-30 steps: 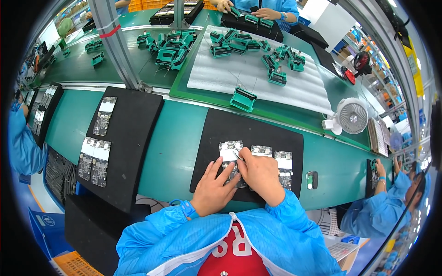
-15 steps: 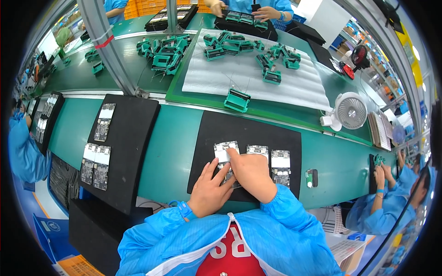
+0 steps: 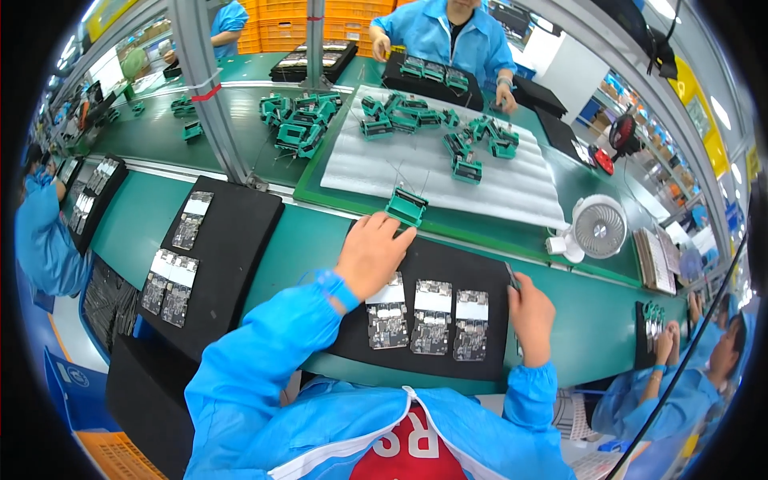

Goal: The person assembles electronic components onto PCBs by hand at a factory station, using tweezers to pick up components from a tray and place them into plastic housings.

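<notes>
My left hand (image 3: 373,254) stretches past the far edge of the black foam mat (image 3: 364,358). Its fingers are apart, with the tips at the near left edge of a green plastic fixture (image 3: 406,208) with thin wires; whether they touch it, I cannot tell. At the mat's right edge, my right hand (image 3: 532,318) pinches a small dark grey thing (image 3: 513,276) between thumb and fingers; its kind is unclear. Three circuit boards, a left one (image 3: 388,324), a middle one (image 3: 432,320) and a right one (image 3: 471,328), lie side by side on the mat, each with a white strip.
Several green fixtures (image 3: 468,170) rest on a white foam sheet (image 3: 352,172) beyond the rail. A white fan (image 3: 598,228) stands at right. To the left, another black mat (image 3: 232,240) bears more boards. A metal post (image 3: 210,104) rises there. Co-workers sit around.
Both hands have left the left board. My left hand has moved forward to the green fixture; my right has moved right and grasped a small dark thing. The view has tilted upward.
</notes>
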`<state>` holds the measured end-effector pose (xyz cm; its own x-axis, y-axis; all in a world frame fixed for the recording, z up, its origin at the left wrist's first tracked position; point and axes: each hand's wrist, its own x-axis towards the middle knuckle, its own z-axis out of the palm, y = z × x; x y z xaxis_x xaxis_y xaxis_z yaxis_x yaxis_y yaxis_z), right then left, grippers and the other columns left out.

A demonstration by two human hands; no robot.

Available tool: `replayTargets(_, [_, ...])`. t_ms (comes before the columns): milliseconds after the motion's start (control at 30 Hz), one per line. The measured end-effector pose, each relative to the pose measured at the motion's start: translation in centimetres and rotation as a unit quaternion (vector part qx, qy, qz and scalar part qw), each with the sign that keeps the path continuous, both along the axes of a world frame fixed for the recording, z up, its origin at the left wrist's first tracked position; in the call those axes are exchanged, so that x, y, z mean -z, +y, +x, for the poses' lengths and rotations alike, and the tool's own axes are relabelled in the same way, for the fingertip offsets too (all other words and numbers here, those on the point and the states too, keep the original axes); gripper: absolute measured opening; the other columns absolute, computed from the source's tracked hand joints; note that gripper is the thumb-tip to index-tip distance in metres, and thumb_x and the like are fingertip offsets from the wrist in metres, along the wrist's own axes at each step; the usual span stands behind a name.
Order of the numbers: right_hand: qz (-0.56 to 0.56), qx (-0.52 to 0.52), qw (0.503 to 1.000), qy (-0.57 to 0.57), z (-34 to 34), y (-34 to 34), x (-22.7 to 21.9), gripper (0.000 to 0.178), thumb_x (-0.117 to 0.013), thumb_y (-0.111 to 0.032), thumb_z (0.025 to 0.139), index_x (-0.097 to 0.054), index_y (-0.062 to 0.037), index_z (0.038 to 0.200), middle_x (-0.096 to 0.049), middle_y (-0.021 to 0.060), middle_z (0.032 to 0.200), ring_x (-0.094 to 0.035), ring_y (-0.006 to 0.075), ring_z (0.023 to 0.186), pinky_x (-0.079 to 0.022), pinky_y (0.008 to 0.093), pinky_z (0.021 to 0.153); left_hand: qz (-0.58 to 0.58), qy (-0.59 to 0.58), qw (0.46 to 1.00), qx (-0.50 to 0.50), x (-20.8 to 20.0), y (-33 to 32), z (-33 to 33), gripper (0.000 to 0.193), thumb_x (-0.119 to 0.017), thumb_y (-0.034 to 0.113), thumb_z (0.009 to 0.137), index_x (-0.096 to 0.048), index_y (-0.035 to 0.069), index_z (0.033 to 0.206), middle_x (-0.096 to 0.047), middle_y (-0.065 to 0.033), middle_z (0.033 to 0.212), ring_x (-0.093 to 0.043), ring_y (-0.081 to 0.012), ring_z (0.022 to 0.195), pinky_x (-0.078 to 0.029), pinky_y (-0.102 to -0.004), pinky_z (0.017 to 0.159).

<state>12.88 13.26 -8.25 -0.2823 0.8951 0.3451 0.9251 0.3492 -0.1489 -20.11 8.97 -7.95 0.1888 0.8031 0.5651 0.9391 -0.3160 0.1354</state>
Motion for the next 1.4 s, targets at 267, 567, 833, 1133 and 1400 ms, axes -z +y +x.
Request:
replayTargets(267, [-0.007,-0.032,0.997,0.071,7.6,0.4,3.9,0.031,-0.070,-0.007,0.086,-0.065,-0.0043,0.116,-0.068,0.0158,0.098,-0.067,0.0332,0.084,-0.053,0.0425,0.074,0.134,-0.002,0.991,-0.011,4.5,7.3,-2.5,0.019,-0.077,0.010,0.071,-0.063,0.007,0.082,-0.060,-0.0137,0.114,-0.054,-0.0366,0.115,-0.046,-0.0466,0.096])
replayTargets(567, [-0.050,-0.096,0.991,0.079,2.6,3.5,-0.9,0.030,-0.071,-0.009,0.086,-0.065,-0.0029,0.115,-0.067,0.0137,0.099,-0.066,0.0313,0.088,-0.054,0.0403,0.079,-0.010,-0.423,0.905,0.035,1.2,3.4,-5.1,0.034,-0.056,0.026,0.103,-0.059,-0.001,0.124,-0.063,-0.0195,0.110,-0.061,-0.0382,0.102,-0.049,-0.0418,0.089])
replayTargets(833, [-0.183,-0.364,0.912,0.046,-15.1,7.2,-6.7,0.031,-0.069,-0.014,0.090,-0.066,-0.0055,0.119,-0.071,0.0129,0.098,-0.068,0.0310,0.089,-0.054,0.0401,0.079,0.002,-0.369,0.927,-0.060,7.1,2.7,-4.8,0.028,-0.064,0.033,0.096,-0.073,0.010,0.110,-0.063,-0.0110,0.100,-0.061,-0.0333,0.095,-0.052,-0.0437,0.081])
replayTargets(1133, [0.013,-0.521,0.852,-0.041,-39.0,15.3,-4.6,0.047,-0.070,-0.011,0.084,-0.061,-0.0124,0.130,-0.061,0.0163,0.125,-0.056,0.0352,0.117,-0.047,0.0441,0.098,0.009,-0.248,0.967,-0.053,6.3,0.4,-3.8,0.053,-0.076,0.035,0.083,-0.063,0.009,0.128,-0.056,-0.0192,0.129,-0.055,-0.0374,0.116,-0.048,-0.0466,0.093])
replayTargets(1400, [0.106,-0.446,0.869,-0.187,-48.2,20.6,0.7,0.045,-0.062,-0.004,0.083,-0.065,-0.0224,0.124,-0.061,0.0100,0.111,-0.057,0.0307,0.112,-0.044,0.0437,0.094,-0.024,-0.225,0.972,-0.057,6.0,0.0,-3.6,0.053,-0.079,0.026,0.079,-0.062,0.006,0.125,-0.049,-0.0206,0.137,-0.050,-0.0374,0.122,-0.048,-0.0471,0.094])
